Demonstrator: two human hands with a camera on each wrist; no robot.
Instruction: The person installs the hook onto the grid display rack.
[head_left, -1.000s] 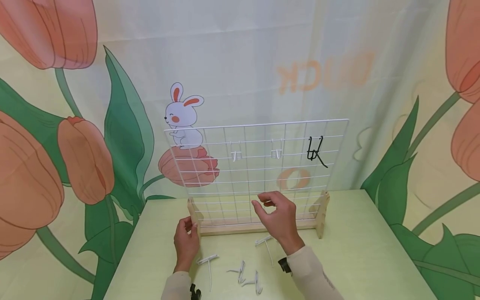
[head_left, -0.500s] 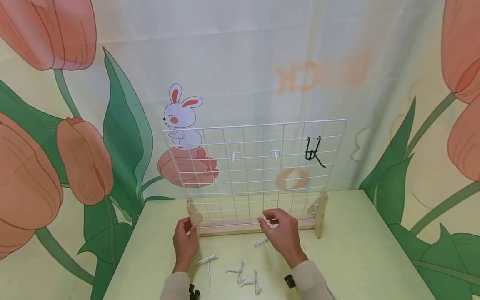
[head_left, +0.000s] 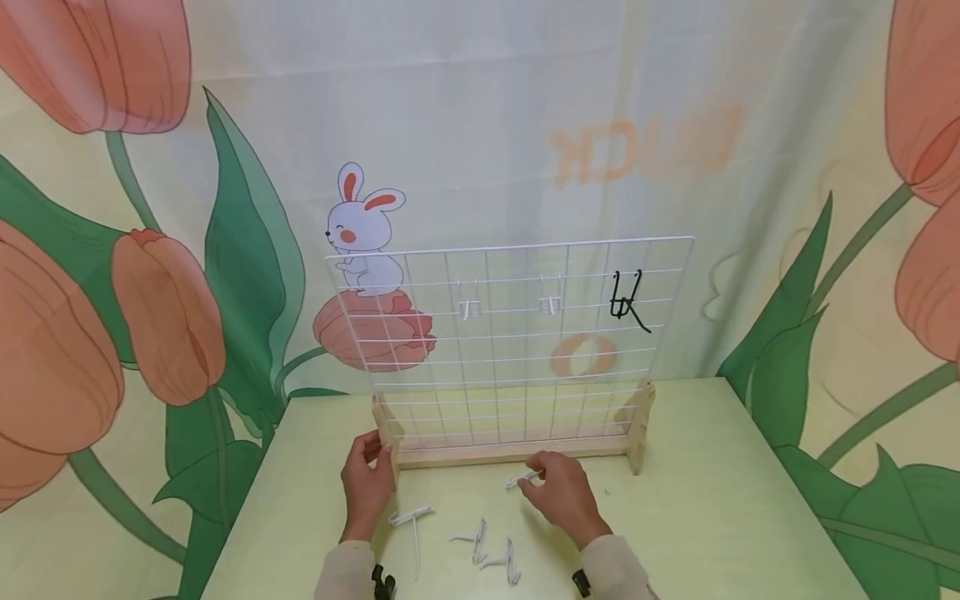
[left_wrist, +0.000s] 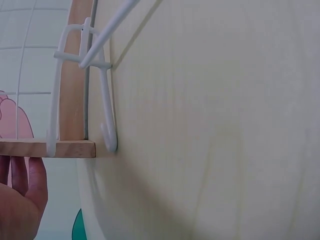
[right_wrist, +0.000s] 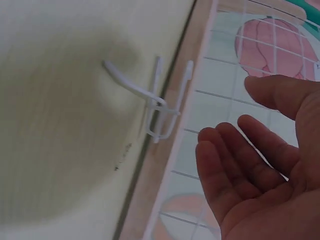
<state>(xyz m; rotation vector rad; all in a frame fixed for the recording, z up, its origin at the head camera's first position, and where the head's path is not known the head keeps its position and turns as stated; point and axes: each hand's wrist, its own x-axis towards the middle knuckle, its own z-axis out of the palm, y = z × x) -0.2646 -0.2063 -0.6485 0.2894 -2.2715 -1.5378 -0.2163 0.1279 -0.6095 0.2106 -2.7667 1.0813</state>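
Observation:
My left hand (head_left: 366, 487) touches the left end of a wooden stand (head_left: 457, 457); in the left wrist view its fingertips rest against the wooden upright (left_wrist: 75, 148). The stand holds up a white wire grid panel (head_left: 510, 247). My right hand (head_left: 564, 496) is low in front of the stand, thumb and fingers apart around a white display hook (head_left: 519, 481) on the table. The right wrist view shows that hook (right_wrist: 164, 117) beside the base, with a gap between it and the fingers. In the head view the hand hides part of the hook.
White hooks (head_left: 411, 517) (head_left: 477, 542) (head_left: 510, 565) lie on the table in front. Two white hooks (head_left: 468, 309) (head_left: 550, 306) and a black hook (head_left: 622, 307) hang on the grid. A printed curtain (head_left: 480, 125) stands behind the table.
My right hand has come down from in front of the grid to the white hook on the table. My left hand stays at the stand's left end.

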